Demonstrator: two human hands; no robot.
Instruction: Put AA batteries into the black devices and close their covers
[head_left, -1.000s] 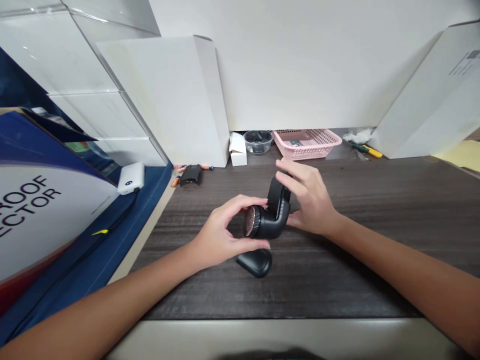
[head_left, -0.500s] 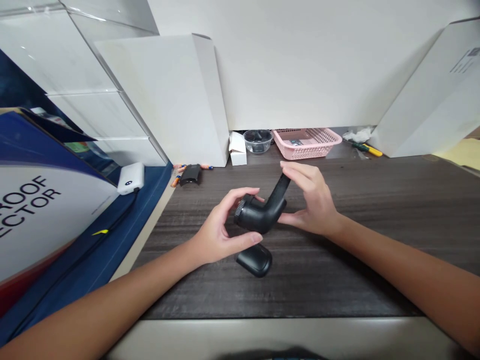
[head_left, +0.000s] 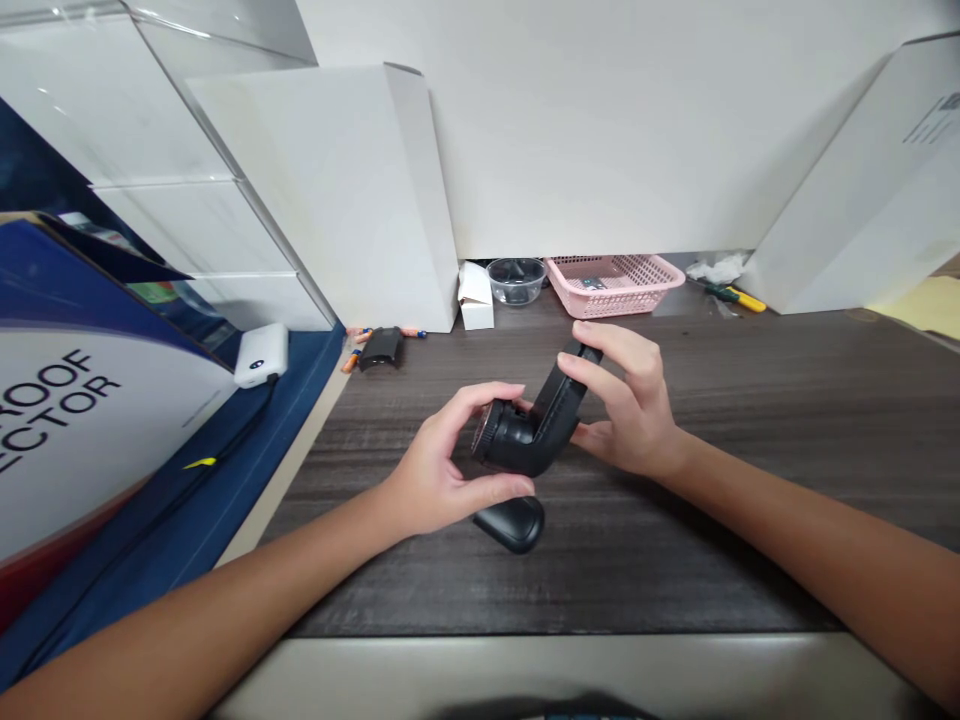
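Note:
Both hands hold a black L-shaped device (head_left: 534, 430) above the dark wooden table (head_left: 750, 480). My left hand (head_left: 442, 460) curls its fingers and thumb round the device's round ribbed head at the left end. My right hand (head_left: 626, 405) grips the flat handle part that points up and away. Just below the device a small rounded black piece (head_left: 512, 524) lies on the table, touched by neither hand.
At the back stand a pink basket (head_left: 616, 284), a small glass bowl (head_left: 515, 280), a small white box (head_left: 475, 297) and tall white boxes (head_left: 352, 190). A black part (head_left: 381, 349) lies near some batteries. A blue-and-white box (head_left: 90, 420) and white power bank (head_left: 261, 355) lie left.
The device has been turned in my hands: its round head first faced the camera, then swung away, and now sits lower with the handle tilted up to the right.

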